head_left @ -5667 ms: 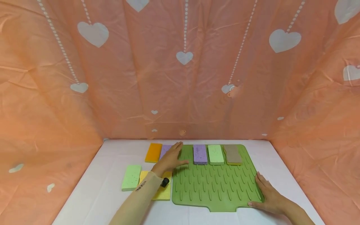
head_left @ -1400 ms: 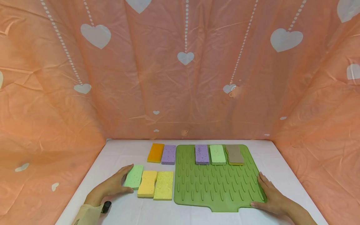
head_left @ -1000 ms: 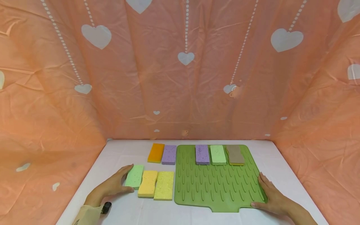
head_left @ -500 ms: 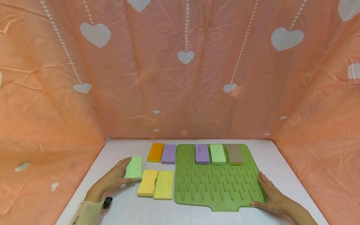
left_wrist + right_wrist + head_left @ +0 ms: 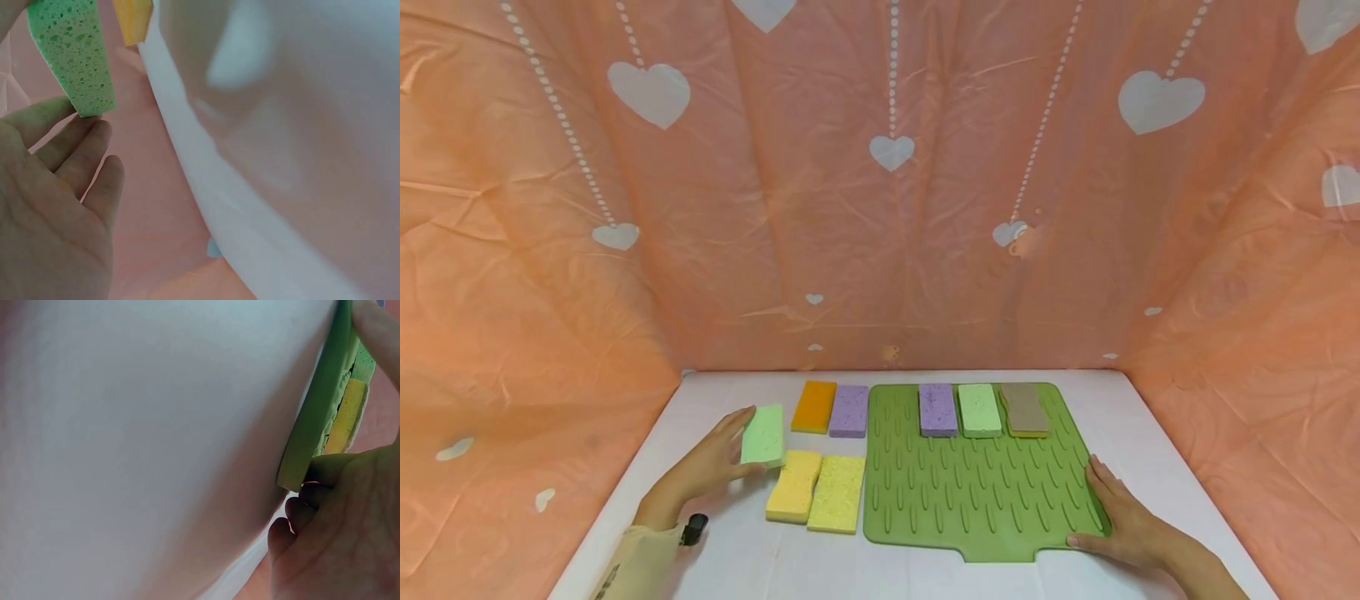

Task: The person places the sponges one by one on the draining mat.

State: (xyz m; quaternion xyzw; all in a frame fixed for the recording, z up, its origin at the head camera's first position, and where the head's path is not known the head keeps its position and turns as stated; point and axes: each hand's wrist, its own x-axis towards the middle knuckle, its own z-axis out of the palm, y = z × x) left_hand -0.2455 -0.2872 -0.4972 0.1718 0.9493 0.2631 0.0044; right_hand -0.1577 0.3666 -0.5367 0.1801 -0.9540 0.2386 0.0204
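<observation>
In the head view my left hand (image 5: 698, 473) pinches a light green sponge (image 5: 763, 435) between thumb and fingers, lifted above the white table. The left wrist view shows the porous side of this sponge (image 5: 75, 56) at the fingertips. My right hand (image 5: 1126, 527) rests with fingers extended along the right edge of a green ridged mat (image 5: 977, 492). From the right wrist, the fingertips touch that mat's rim (image 5: 315, 412). Just right of the held sponge lie a wavy-sided yellow sponge (image 5: 794, 487) and a flat yellow sponge (image 5: 837, 494).
An orange sponge (image 5: 814, 407) and a purple sponge (image 5: 849, 411) lie behind, left of the mat. Along the mat's back edge are a purple sponge (image 5: 937, 410), a green sponge (image 5: 979, 410) and a brown-topped sponge (image 5: 1024, 409). An orange heart-patterned curtain (image 5: 887, 275) surrounds the table.
My left hand has come from near the mat to the light green sponge, gripped it and raised it off the table, away and slightly rightward. The right hand stays at the mat's edge.
</observation>
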